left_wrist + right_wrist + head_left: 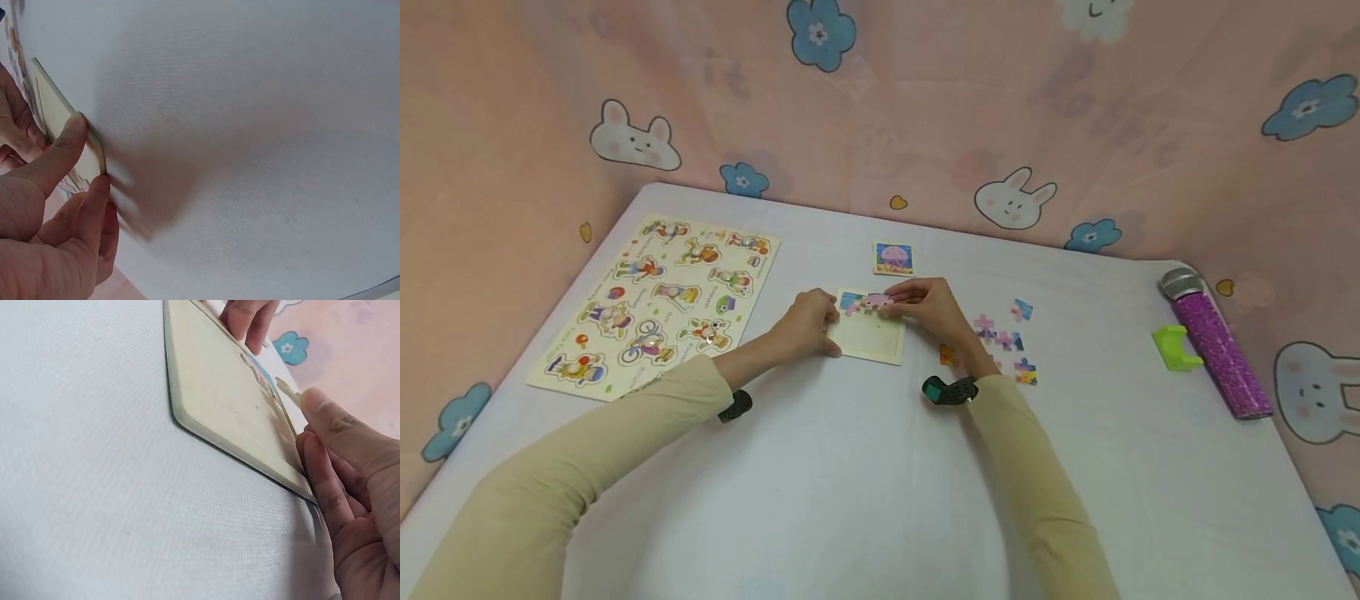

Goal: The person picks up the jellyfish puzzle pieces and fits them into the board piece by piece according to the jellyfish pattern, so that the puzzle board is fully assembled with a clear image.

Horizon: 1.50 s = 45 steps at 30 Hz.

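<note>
In the head view a small cream puzzle tray lies on the white table, with blue and pink puzzle pieces along its far edge. My left hand grips the tray's left side; in the left wrist view its thumb presses on the rim. At the tray's far right corner, my right hand pinches a puzzle piece, tilted over the frame between thumb and fingers. Its lower fingers are at the tray's side. Loose puzzle pieces lie right of the tray, some partly behind the right wrist.
Behind the tray is a small square jellyfish picture. A large board with cartoon figures covers the table's left. On the right lie a purple glittery microphone and a bright green plastic piece. A pink patterned curtain hangs behind.
</note>
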### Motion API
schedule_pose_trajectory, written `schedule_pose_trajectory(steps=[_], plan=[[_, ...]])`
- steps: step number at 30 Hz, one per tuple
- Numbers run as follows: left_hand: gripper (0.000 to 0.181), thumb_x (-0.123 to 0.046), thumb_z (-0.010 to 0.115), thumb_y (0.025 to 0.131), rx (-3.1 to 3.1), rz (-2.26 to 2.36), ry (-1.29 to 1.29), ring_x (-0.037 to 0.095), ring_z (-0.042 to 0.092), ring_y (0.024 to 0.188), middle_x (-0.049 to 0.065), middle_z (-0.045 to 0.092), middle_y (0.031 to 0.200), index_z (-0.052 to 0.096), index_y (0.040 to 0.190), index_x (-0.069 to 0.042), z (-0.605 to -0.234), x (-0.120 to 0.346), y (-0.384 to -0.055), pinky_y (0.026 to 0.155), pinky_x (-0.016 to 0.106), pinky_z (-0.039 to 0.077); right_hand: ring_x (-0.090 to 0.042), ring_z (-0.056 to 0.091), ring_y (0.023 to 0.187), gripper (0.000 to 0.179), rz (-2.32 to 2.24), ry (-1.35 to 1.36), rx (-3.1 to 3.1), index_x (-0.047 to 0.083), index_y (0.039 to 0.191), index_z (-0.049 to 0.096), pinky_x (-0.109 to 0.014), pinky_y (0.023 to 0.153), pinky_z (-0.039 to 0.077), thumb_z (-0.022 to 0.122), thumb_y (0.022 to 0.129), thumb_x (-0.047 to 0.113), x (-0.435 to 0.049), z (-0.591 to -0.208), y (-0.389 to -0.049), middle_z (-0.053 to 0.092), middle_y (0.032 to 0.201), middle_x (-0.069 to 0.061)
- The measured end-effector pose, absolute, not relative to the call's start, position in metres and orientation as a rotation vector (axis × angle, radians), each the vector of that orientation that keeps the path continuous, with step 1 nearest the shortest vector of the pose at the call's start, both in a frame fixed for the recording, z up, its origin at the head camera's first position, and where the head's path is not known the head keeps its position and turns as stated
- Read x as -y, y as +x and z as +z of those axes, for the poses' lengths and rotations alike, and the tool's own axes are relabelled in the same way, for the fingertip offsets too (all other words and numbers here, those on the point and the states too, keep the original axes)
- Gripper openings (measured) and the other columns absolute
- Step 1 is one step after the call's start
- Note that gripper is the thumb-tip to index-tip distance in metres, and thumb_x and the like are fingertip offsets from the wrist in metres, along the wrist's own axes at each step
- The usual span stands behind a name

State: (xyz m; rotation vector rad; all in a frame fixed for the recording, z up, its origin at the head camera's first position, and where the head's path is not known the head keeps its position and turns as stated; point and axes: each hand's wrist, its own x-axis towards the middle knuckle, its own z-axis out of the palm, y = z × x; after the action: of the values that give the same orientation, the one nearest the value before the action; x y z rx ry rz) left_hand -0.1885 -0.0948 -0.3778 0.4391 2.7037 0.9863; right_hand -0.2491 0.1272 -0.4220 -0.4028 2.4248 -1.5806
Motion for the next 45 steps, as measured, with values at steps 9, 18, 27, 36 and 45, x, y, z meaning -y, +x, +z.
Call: schedule_pose_trajectory(steps=[9, 18, 27, 36, 45], plan=[[0.044, 0.003, 0.086, 0.063, -2.718, 0.98, 0.459, 0.04, 0.044, 0.126, 0.03, 0.053, 0.125, 0.063, 0.097, 0.019, -0.377, 0.096, -0.187, 0.111, 0.044, 0.032, -0.019, 0.065, 0.08, 0.026, -1.453, -0.459, -2.534, -0.002, 0.102, 0.071, -0.019, 0.072, 0.053, 0.077, 0.08, 0.011, -0.119, -0.417, -0.249, 0.07, 0.093, -0.013], [0.034, 0.004, 0.085, 0.063, -2.71, 0.995, 0.473, 0.04, 0.043, 0.126, 0.03, 0.054, 0.124, 0.061, 0.083, 0.016, -0.378, 0.096, -0.189, 0.111, 0.044, 0.032, -0.018, 0.062, 0.078, 0.026, -1.294, -0.493, -2.611, 0.0, 0.102, 0.072, -0.019, 0.069, 0.052, 0.077, 0.08, 0.014, -0.115, -0.412, -0.25, 0.07, 0.09, -0.01], [0.04, 0.005, 0.085, 0.063, -2.694, 0.995, 0.441, 0.04, 0.042, 0.127, 0.03, 0.052, 0.126, 0.062, 0.093, 0.019, -0.377, 0.096, -0.19, 0.111, 0.043, 0.032, -0.018, 0.057, 0.075, 0.027, -1.147, -0.463, -2.669, 0.002, 0.1, 0.073, -0.02, 0.064, 0.046, 0.079, 0.079, 0.019, -0.11, -0.407, -0.249, 0.068, 0.084, -0.009], [0.05, 0.003, 0.085, 0.064, -2.694, 0.982, 0.438, 0.041, 0.043, 0.126, 0.03, 0.051, 0.127, 0.061, 0.104, 0.02, -0.379, 0.095, -0.19, 0.11, 0.044, 0.033, -0.017, 0.057, 0.076, 0.032, -1.119, -0.419, -2.669, 0.001, 0.103, 0.072, -0.019, 0.065, 0.046, 0.081, 0.078, 0.018, -0.11, -0.406, -0.248, 0.069, 0.087, -0.009], [0.046, 0.003, 0.085, 0.064, -2.693, 1.0, 0.433, 0.041, 0.043, 0.126, 0.03, 0.051, 0.128, 0.062, 0.1, 0.019, -0.38, 0.096, -0.19, 0.11, 0.044, 0.033, -0.02, 0.06, 0.079, 0.031, -1.191, -0.47, -2.661, -0.002, 0.104, 0.07, -0.019, 0.067, 0.049, 0.08, 0.078, 0.012, -0.113, -0.407, -0.246, 0.069, 0.091, -0.013]])
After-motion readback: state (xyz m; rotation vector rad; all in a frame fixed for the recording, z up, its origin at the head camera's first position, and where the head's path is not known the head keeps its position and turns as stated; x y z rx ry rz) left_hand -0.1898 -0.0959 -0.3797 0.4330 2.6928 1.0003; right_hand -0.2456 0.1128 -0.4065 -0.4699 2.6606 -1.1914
